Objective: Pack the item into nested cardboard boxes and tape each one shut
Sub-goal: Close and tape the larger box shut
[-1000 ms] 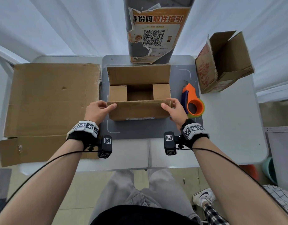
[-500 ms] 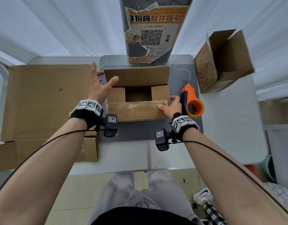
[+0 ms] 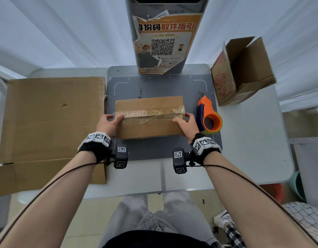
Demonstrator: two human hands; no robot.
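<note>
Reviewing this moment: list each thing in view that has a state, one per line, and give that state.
small box: flaps folded shut, old tape along the seam
left hand: resting on the small box's left end
right hand: resting on the small box's right end
tape dispenser: lying on the mat, untouched
printed box: tipped on its side, flaps open
big box: lying flat on the table

Single head-worn camera looks steeply down, close above the table (image 3: 253, 158).
</note>
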